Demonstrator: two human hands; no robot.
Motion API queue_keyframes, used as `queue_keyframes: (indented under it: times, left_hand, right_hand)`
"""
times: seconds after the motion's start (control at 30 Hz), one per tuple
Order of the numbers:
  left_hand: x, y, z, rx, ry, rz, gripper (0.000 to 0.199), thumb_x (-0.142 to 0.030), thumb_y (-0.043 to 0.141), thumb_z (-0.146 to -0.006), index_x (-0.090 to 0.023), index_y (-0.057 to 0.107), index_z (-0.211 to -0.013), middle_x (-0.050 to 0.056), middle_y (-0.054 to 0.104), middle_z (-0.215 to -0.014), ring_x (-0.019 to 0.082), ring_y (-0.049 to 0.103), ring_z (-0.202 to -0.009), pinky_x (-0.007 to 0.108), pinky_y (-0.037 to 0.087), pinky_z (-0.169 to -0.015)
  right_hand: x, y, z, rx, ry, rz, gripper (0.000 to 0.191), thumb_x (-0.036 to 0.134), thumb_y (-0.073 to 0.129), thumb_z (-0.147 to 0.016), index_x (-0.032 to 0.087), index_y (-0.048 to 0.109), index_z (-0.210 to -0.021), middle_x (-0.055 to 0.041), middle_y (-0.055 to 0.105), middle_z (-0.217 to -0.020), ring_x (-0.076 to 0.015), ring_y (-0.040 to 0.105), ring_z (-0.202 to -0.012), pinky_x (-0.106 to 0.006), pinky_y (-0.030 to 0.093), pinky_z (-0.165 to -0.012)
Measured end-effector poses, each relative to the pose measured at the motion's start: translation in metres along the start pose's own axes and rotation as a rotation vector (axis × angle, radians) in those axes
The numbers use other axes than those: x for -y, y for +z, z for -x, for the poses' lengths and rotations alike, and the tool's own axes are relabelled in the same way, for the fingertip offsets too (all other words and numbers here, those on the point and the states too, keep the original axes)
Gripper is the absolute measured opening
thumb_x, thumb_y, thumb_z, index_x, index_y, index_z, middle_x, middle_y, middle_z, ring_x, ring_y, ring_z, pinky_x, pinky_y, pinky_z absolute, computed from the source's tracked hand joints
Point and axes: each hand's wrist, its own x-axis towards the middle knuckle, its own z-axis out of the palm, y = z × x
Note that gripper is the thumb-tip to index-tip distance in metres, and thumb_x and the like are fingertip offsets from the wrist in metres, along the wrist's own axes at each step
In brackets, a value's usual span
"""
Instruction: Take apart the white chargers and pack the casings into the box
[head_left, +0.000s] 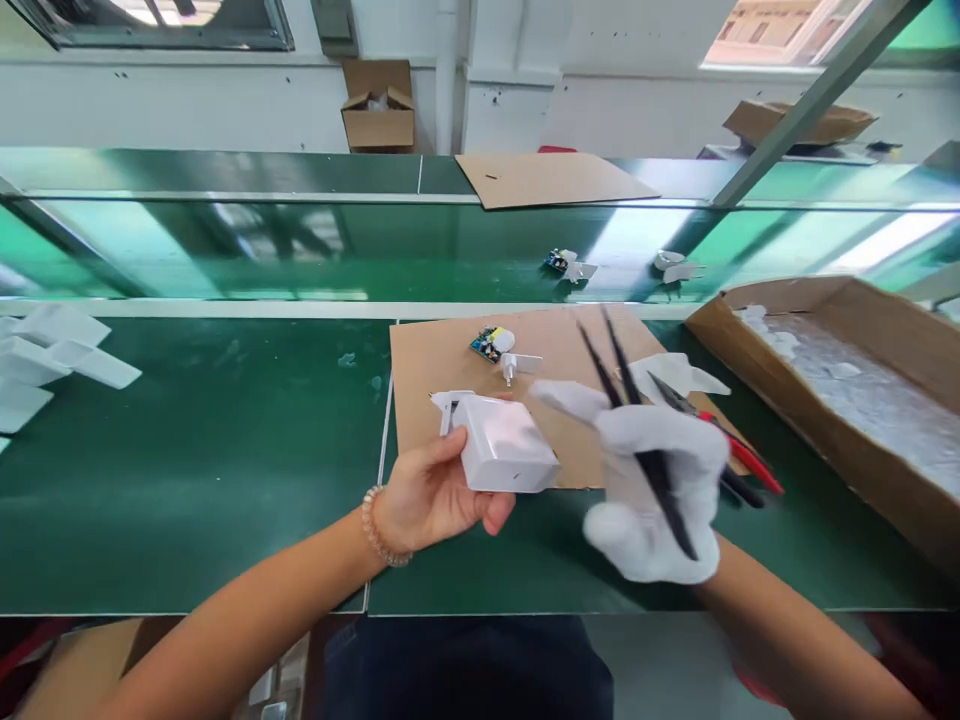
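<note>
My bare left hand [442, 490] grips a white plastic housing [506, 445], its opened end tilted up to the left. In a white glove, my right hand [660, 490] holds black tweezers [660, 495] with the tips pointing up and away; the index finger stretches toward the housing without touching it. Beyond the housing, a small circuit board [491, 343] with a round white part lies on the cardboard sheet [420, 365], beside a small white plug piece [514, 366]. Partly behind the right hand are red-and-black pliers [739, 450] and a white glove or cloth [679, 374].
An open cardboard box [832, 410] lined with plastic stands at the right. White plastic pieces [64, 345] are piled at the left table edge. Behind the pale ledge, a flat cardboard sheet [551, 178] lies on a shelf. A brown carton [379, 110] stands near the wall.
</note>
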Motion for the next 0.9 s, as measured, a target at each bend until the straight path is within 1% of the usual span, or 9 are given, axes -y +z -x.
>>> queue_keyframes:
  times: [0.07, 0.17, 0.27, 0.33, 0.6, 0.7, 0.8, 0.83, 0.9]
  left_hand:
    - [0.002, 0.003, 0.001, -0.102, -0.008, 0.018, 0.057, -0.064, 0.052, -0.076, -0.02, 0.053, -0.113, 0.005, 0.06, -0.079, 0.016, 0.056, -0.059, 0.03, 0.046, -0.056]
    - [0.008, 0.008, 0.001, -0.157, -0.051, 0.061, 0.053, -0.065, 0.045, -0.081, -0.021, 0.054, -0.11, 0.003, 0.057, -0.073, 0.013, 0.047, -0.052, 0.031, 0.042, -0.058]
    - [0.012, 0.011, 0.0, -0.067, -0.104, 0.154, 0.055, -0.068, 0.037, -0.084, -0.023, 0.054, -0.112, 0.0, 0.059, -0.071, 0.007, 0.03, -0.039, 0.03, 0.036, -0.056]
    - [0.014, 0.012, 0.0, -0.027, -0.107, 0.224, 0.054, -0.067, 0.036, -0.086, -0.023, 0.056, -0.108, -0.001, 0.06, -0.07, 0.005, 0.027, -0.037, 0.03, 0.034, -0.056]
    - [0.018, 0.009, -0.002, 0.054, -0.08, 0.349, 0.047, -0.064, 0.043, -0.089, -0.021, 0.061, -0.098, -0.001, 0.065, -0.074, 0.005, 0.033, -0.038, 0.028, 0.034, -0.06]
    - [0.018, 0.006, -0.003, 0.037, -0.057, 0.34, 0.047, -0.063, 0.046, -0.089, -0.019, 0.063, -0.099, 0.002, 0.067, -0.075, 0.006, 0.04, -0.04, 0.028, 0.036, -0.061]
    - [0.017, 0.003, -0.005, 0.05, -0.02, 0.379, 0.053, -0.066, 0.055, -0.085, -0.02, 0.061, -0.112, 0.005, 0.07, -0.08, 0.007, 0.048, -0.044, 0.026, 0.038, -0.061]
    - [0.016, 0.002, -0.006, 0.047, -0.005, 0.396, 0.057, -0.066, 0.059, -0.082, -0.021, 0.06, -0.116, 0.005, 0.07, -0.08, 0.008, 0.05, -0.045, 0.025, 0.04, -0.061]
    - [0.013, 0.0, -0.008, 0.011, 0.042, 0.411, 0.058, -0.065, 0.066, -0.078, -0.02, 0.06, -0.114, 0.003, 0.068, -0.077, 0.009, 0.052, -0.047, 0.026, 0.043, -0.06]
  right_hand:
    - [-0.007, 0.015, -0.005, 0.027, -0.023, -0.207, 0.053, 0.028, 0.069, -0.087, 0.023, 0.04, -0.13, -0.0133, 0.055, -0.134, -0.0238, 0.052, -0.13, -0.042, 0.048, -0.108]
    - [-0.014, 0.027, -0.002, 0.028, 0.024, -0.313, 0.06, 0.014, 0.076, -0.079, 0.021, 0.043, -0.129, -0.013, 0.056, -0.133, -0.0218, 0.055, -0.127, -0.038, 0.051, -0.105]
    - [-0.018, 0.029, 0.003, 0.039, 0.124, -0.353, 0.063, 0.007, 0.075, -0.077, 0.022, 0.043, -0.13, -0.0128, 0.056, -0.134, -0.0225, 0.057, -0.125, -0.039, 0.053, -0.102]
    - [-0.018, 0.028, 0.006, 0.048, 0.165, -0.341, 0.064, 0.007, 0.075, -0.077, 0.023, 0.043, -0.13, -0.0118, 0.056, -0.135, -0.0213, 0.058, -0.124, -0.038, 0.054, -0.101]
    - [-0.017, 0.027, 0.008, 0.067, 0.19, -0.312, 0.059, 0.015, 0.075, -0.08, 0.02, 0.043, -0.13, -0.0144, 0.056, -0.135, -0.0243, 0.058, -0.124, -0.039, 0.056, -0.099]
    - [-0.013, 0.025, 0.005, -0.034, 0.179, -0.353, 0.045, 0.017, 0.064, -0.09, 0.02, 0.045, -0.13, -0.0122, 0.06, -0.131, -0.0231, 0.06, -0.121, -0.039, 0.056, -0.099]
    - [-0.014, 0.017, 0.004, -0.31, 0.161, -0.099, 0.036, 0.004, 0.058, -0.087, 0.022, 0.053, -0.118, -0.0042, 0.069, -0.11, -0.0174, 0.07, -0.1, -0.031, 0.059, -0.087]
    - [-0.017, 0.013, 0.004, -0.344, 0.153, 0.033, 0.031, 0.003, 0.056, -0.086, 0.023, 0.056, -0.11, -0.0019, 0.07, -0.1, -0.0157, 0.072, -0.091, -0.028, 0.059, -0.08]
    - [-0.025, 0.004, 0.006, -0.278, 0.136, 0.263, 0.022, 0.003, 0.051, -0.085, 0.023, 0.057, -0.092, 0.0014, 0.067, -0.079, -0.0138, 0.069, -0.074, -0.026, 0.055, -0.066]
